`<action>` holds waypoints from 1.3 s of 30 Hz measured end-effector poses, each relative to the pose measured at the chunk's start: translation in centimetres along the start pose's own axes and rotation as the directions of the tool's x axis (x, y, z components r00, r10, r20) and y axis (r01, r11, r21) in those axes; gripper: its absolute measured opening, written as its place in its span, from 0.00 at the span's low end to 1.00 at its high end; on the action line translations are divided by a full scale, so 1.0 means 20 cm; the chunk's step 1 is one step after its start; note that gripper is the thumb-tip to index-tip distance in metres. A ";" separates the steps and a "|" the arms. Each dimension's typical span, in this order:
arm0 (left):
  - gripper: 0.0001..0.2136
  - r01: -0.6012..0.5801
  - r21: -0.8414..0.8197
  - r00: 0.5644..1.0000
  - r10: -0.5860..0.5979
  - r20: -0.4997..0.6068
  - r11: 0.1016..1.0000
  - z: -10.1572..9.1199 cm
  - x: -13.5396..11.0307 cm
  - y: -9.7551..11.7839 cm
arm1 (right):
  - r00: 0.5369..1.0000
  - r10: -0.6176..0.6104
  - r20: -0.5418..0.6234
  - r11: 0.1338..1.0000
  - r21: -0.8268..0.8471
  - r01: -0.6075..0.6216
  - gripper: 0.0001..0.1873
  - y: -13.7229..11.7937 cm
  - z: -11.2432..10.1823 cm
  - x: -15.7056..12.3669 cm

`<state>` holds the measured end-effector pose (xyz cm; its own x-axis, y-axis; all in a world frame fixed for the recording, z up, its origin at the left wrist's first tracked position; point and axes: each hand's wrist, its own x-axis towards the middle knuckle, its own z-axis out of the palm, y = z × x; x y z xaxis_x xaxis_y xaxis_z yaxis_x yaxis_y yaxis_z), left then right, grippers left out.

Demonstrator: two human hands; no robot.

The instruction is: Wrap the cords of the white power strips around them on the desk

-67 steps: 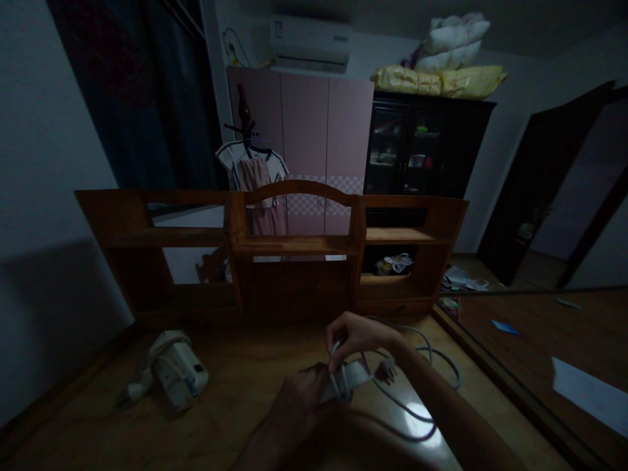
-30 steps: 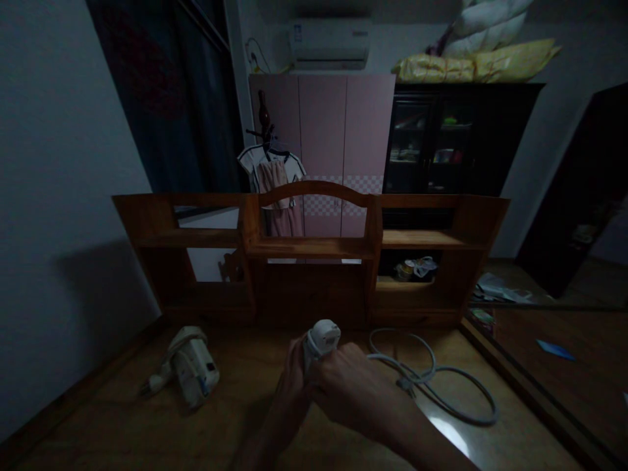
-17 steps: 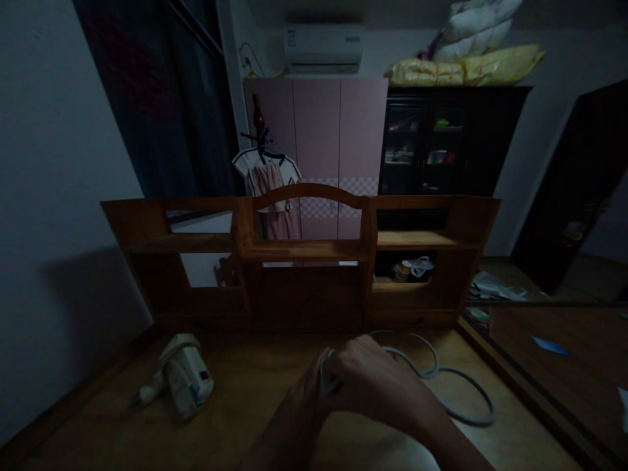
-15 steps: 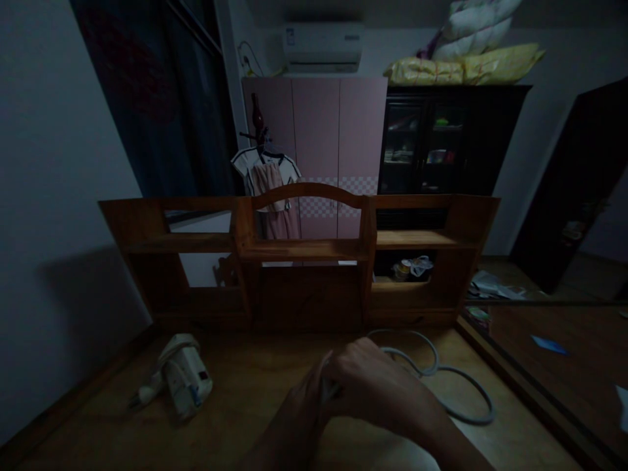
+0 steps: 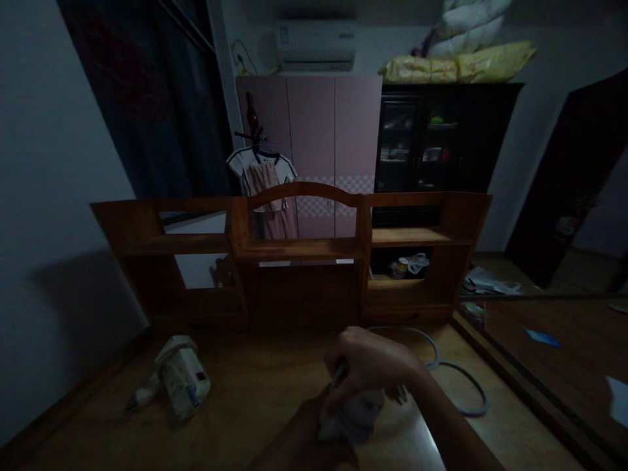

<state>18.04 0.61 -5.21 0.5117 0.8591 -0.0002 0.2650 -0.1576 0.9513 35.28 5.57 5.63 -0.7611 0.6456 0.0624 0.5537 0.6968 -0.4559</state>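
In dim light, my right hand (image 5: 370,366) is curled around a grey cord (image 5: 461,386) above a white power strip (image 5: 353,418) near the desk's front. My left hand (image 5: 307,441) sits low under the strip and grips its near end; its fingers are mostly hidden. The cord's loose loops lie on the wooden desk (image 5: 245,392) to the right of my hands, and the plug prongs (image 5: 400,392) show beside my right wrist.
A second white power strip with wound cord (image 5: 181,383) lies at the desk's left. A wooden shelf hutch (image 5: 299,248) stands along the back, small items (image 5: 407,265) in its right cubby. Beyond are a pink wardrobe (image 5: 309,131) and a dark cabinet (image 5: 432,137).
The hands have come down and nearer with the strip, which now lies flatter under my right hand. The free cord loop on the desk looks smaller.
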 end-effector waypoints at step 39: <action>0.29 -0.090 -0.334 0.875 -0.086 -0.476 0.938 -0.15 0.20 -0.33 | 0.994 0.086 -0.072 0.990 0.114 -0.078 0.12 0.49 0.37 0.29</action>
<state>16.01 6.58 -10.50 0.0362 0.9972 0.0648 -0.0703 -0.0622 0.9956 33.80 13.95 -5.06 -0.6843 0.7240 0.0866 0.5688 0.6044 -0.5578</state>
